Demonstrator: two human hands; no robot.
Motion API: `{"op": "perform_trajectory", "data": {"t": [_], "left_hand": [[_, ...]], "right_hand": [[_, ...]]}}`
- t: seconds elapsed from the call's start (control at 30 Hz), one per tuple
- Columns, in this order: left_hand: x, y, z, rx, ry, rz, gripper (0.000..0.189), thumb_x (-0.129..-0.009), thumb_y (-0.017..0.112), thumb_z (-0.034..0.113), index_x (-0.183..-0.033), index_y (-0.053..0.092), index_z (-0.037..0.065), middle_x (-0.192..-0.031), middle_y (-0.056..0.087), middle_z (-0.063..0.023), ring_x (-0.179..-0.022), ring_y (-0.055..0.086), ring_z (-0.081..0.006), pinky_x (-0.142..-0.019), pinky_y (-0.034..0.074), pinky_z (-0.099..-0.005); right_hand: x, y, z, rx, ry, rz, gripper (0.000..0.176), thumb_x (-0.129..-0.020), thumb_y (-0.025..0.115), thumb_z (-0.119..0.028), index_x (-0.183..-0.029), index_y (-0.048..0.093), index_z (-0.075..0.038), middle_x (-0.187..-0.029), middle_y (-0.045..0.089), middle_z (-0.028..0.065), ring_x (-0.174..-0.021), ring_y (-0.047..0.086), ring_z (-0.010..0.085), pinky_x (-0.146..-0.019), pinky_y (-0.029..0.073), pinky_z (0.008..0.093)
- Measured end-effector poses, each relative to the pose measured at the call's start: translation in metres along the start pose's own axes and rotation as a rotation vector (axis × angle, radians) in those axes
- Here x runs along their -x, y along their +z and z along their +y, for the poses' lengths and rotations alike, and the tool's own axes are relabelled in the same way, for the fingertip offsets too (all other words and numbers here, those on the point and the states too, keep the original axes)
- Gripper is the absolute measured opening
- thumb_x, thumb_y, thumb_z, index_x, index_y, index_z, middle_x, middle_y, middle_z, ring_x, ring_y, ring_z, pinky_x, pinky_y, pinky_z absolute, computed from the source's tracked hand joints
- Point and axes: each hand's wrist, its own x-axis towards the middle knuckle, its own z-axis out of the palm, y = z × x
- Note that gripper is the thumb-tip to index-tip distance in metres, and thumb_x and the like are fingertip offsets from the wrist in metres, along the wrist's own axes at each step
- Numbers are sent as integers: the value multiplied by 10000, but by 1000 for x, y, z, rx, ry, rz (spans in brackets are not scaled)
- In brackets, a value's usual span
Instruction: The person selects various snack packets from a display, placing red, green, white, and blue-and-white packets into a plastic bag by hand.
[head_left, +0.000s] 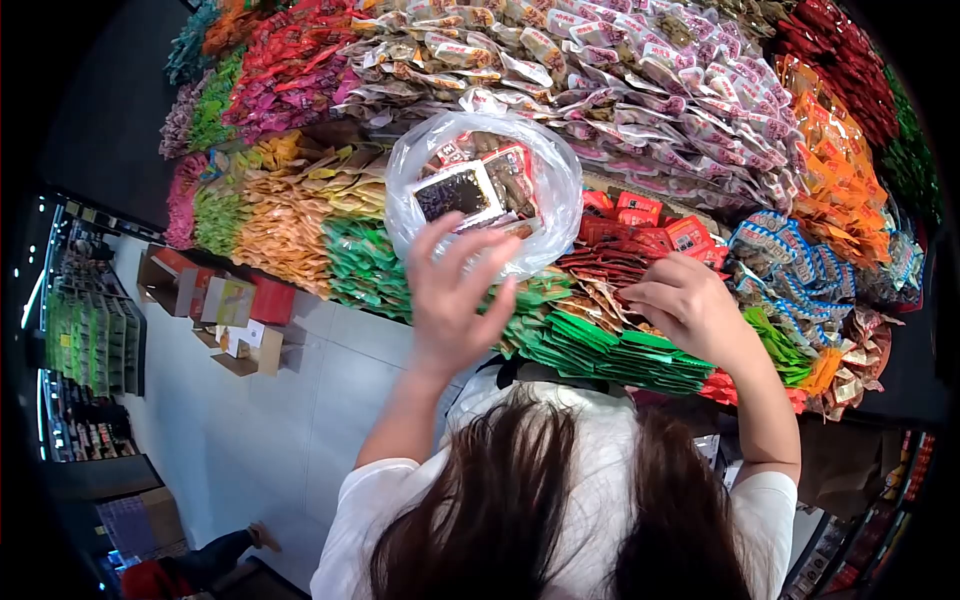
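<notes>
A clear plastic bag stands open on the packed snacks, with red and brown packets and a dark package with a white border inside. My left hand hovers at the bag's near edge, its fingers spread and nothing held. To the right, my right hand is over the red packets, fingers bent together; whatever lies between the fingertips is hidden. Green packets lie just below and left of that hand.
Rows of pink-and-white packets fill the far side. Orange packets and blue-and-white packets are at the right. Cardboard boxes stand on the floor at left. Another person's arm shows at the lower left.
</notes>
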Motion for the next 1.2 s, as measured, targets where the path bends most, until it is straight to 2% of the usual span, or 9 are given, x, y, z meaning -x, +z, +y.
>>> {"op": "perform_trajectory", "data": {"t": [0.13,0.37,0.43,0.47,0.6,0.7,0.87,1.03,1.2], "left_hand": [[11,-26,-42,-275,-155,-181,343,-778,729,180,-1109,647,141,-1266,538,-70,-1340,349,-376,-1104,254,-587],[35,-25,-60,-58,-232,-136,266,-785,726,179,-1019,625,103,-1315,525,-97,-1321,379,-394,-1105,254,-588],[40,-24,-60,-7,-258,-122,257,-786,724,166,-1014,625,100,-1331,526,-124,-1304,397,-399,-1105,268,-570],[42,-26,-59,-36,-256,-134,262,-775,727,93,-1015,623,77,-1382,524,-128,-1335,389,-382,-1081,331,-492],[50,-22,-62,-34,-264,-91,253,-775,726,92,-1008,627,79,-1405,515,-140,-1338,389,-389,-1078,332,-490],[51,-22,-62,21,-275,-72,216,-797,708,140,-992,631,88,-1397,515,-165,-1301,414,-432,-1102,283,-564],[52,-18,-62,53,-275,-45,192,-798,710,113,-974,638,87,-1406,510,-172,-1305,417,-429,-1079,334,-519],[52,-17,-60,61,-261,-11,158,-813,715,93,-949,642,57,-1418,510,-174,-1333,424,-384,-1085,332,-468],[57,-13,-63,26,-247,-7,161,-820,696,64,-960,621,35,-1425,506,-163,-1344,419,-367,-1092,332,-464]], "right_hand": [[-65,29,-25,-148,-142,246,192,-783,649,-48,-967,694,-21,-911,646,114,-852,631,303,-747,530,404],[-163,97,-40,-129,-85,298,253,-823,671,-94,-1047,660,23,-1065,654,181,-948,651,360,-808,545,419],[-175,99,-51,-10,166,93,436,-809,712,-208,-1122,607,76,-1130,623,227,-962,648,379,-831,541,418],[-180,99,-56,10,209,37,642,-774,745,-297,-1212,536,123,-1173,594,262,-1011,637,378,-860,540,407],[-188,112,-64,213,233,42,775,-750,756,-374,-1262,491,144,-1194,582,279,-1137,589,359,-892,538,390],[-190,118,-60,238,256,86,759,-757,746,-368,-1265,494,136,-1183,589,276,-1120,601,361,-889,539,393],[-191,109,-65,186,270,11,757,-766,719,-372,-1289,487,125,-1170,601,279,-1087,618,368,-852,555,402],[-202,130,-74,343,346,107,748,-702,740,-327,-1226,510,154,-1133,585,352,-1019,620,434,-805,566,412],[-188,130,-74,173,315,272,628,-732,662,-230,-1182,512,182,-1091,597,357,-1007,631,428,-804,566,425]]}}
